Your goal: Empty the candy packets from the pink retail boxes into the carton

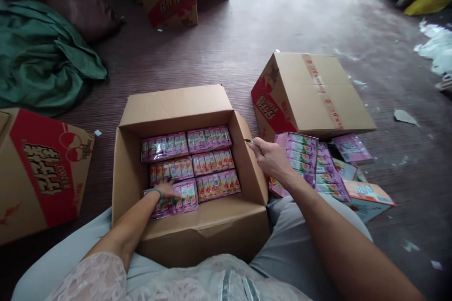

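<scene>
An open cardboard box (176, 99) sits between my legs, with purple packs of small wrapped sachets laid in two columns inside. My left hand (170, 190) reaches into it, fingers spread over the near-left pack (189, 197). At the box's right flap, my right hand (270, 156) is closed on a small thin tool (249, 141) with a dark tip; its exact kind does not show. Just beyond that wrist, to the right of the box, lie more purple packs (300, 150).
A taped carton (339, 89) stands at the front right, with a white-and-orange box (370, 193) nearer me. Another printed carton (52, 174) is on the left, below green cloth (42, 56). More cartons (173, 2) stand at the back. Paper scraps (405, 116) dot the floor.
</scene>
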The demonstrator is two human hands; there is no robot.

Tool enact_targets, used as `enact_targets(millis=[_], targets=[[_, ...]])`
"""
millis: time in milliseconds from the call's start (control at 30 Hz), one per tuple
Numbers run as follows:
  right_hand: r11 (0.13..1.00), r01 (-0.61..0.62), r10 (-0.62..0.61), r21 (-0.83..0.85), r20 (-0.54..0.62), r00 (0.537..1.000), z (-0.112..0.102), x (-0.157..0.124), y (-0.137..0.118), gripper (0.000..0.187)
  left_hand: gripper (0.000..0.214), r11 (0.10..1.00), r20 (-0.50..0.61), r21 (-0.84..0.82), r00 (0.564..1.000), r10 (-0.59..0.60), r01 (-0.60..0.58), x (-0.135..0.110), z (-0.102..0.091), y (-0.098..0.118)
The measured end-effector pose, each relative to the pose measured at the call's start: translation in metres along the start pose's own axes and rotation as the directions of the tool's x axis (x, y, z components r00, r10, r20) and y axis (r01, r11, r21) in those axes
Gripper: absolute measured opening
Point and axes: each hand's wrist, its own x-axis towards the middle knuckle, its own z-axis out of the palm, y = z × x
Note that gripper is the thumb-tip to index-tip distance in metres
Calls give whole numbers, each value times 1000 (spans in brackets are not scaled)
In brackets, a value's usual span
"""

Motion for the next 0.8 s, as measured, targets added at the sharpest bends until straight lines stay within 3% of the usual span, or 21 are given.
enact_targets(millis=[200,333,500,600,667,733,800], targets=[[998,9,-5,-61,61,998,-2,1,-16,25,110,998,46,17,997,57,-58,-23,-9,9],[998,27,-23,-60,64,998,-6,0,-22,25,117,989,-75,136,995,61,-51,-39,-20,17],[998,3,1,-68,54,999,-10,-2,-17,25,91,973,-277,212,949,153,-95,-80,-44,34],[999,3,-3,-32,-2,1000,-14,-5,-15,25,81,974,-438,204,881,178,-96,-126,-63,56],[999,15,-13,35,-73,997,-16,-11,-20,26,78,969,-539,191,808,238,-158,-164,-70,76],[989,42,-20,140,-155,988,-18,-22,-31,28,76,947,-627,212,711,320,-240,-202,-67,101],[967,79,-29,243,-203,979,-16,-38,-46,32,75,925,-675,258,632,380,-279,-232,-52,124]])
